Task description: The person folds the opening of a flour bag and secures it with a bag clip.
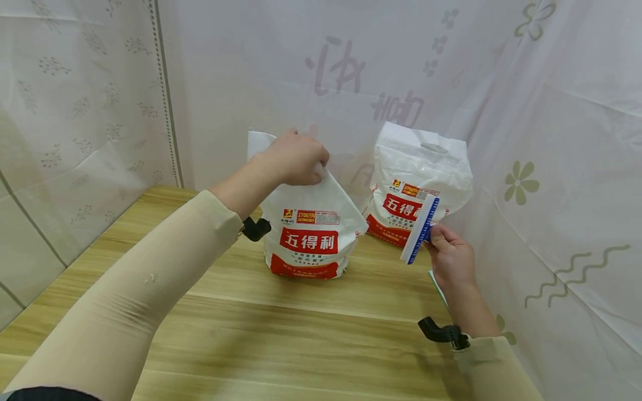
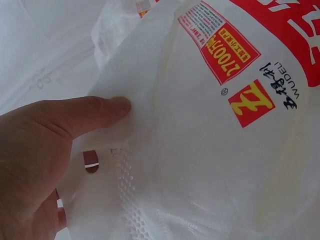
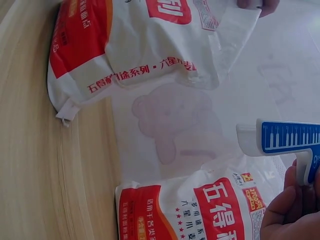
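Two white flour bags with red print stand on the table. My left hand (image 1: 300,157) grips the top edge of the nearer flour bag (image 1: 308,203), whose upper part is pulled into a slanted peak. In the left wrist view, the thumb (image 2: 100,115) lies across the front of the plastic, and the other fingers are mostly hidden behind it. My right hand (image 1: 453,253) pinches the handle of a blue-and-white squeegee (image 1: 421,229), holding it tilted in front of the farther flour bag (image 1: 418,172). That bag stands upright, with an oval handle hole near its top.
The wood-grain table (image 1: 241,334) runs beneath both bags. A pale printed curtain (image 1: 241,67) hangs behind and on both sides. A thin green-edged item (image 1: 437,285) lies partly hidden by the right wrist.
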Available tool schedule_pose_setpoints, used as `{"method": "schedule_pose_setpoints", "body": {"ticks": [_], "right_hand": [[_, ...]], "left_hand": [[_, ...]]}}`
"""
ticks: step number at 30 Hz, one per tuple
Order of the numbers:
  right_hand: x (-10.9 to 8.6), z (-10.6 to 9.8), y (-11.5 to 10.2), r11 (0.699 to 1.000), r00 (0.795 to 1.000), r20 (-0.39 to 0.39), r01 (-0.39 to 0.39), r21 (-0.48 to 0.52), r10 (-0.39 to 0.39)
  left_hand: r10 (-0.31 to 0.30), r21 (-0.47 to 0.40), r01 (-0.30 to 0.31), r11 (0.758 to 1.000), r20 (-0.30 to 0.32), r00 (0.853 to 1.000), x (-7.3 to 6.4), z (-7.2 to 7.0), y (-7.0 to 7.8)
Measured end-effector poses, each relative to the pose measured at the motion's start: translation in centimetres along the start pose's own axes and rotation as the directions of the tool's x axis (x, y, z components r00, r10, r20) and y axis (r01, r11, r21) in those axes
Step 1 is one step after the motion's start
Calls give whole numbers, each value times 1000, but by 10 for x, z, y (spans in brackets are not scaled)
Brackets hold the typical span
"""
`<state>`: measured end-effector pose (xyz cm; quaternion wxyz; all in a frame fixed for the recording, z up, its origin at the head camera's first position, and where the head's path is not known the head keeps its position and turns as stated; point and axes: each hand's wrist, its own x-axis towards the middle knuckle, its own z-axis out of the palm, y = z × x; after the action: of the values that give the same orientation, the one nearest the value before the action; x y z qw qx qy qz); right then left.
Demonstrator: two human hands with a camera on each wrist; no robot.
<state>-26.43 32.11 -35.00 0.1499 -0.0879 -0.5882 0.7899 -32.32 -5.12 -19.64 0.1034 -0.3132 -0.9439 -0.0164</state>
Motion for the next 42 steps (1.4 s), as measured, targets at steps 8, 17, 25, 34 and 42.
{"method": "schedule_pose_setpoints", "body": {"ticks": [8,17,25,34,42], "right_hand": [[5,16,0,988,997,-1,73,-134,-74],[11,41,-15,963,990,31,140,-229,-136],[17,65,-28,951,990,65,140,-277,-127],[24,86,-25,879,953,119,302,-370,-278],[22,105,-19,778,880,249,474,-413,-404]], "left_hand": [[-33,-75,35,997,34,999,-6,-6,-7],[-37,-107,42,993,52,998,-5,-9,-7],[-33,-115,38,993,45,998,-2,-6,-9],[-35,-124,41,991,46,998,0,-6,-7],[-39,-134,45,990,45,998,-2,-6,-7]]}}
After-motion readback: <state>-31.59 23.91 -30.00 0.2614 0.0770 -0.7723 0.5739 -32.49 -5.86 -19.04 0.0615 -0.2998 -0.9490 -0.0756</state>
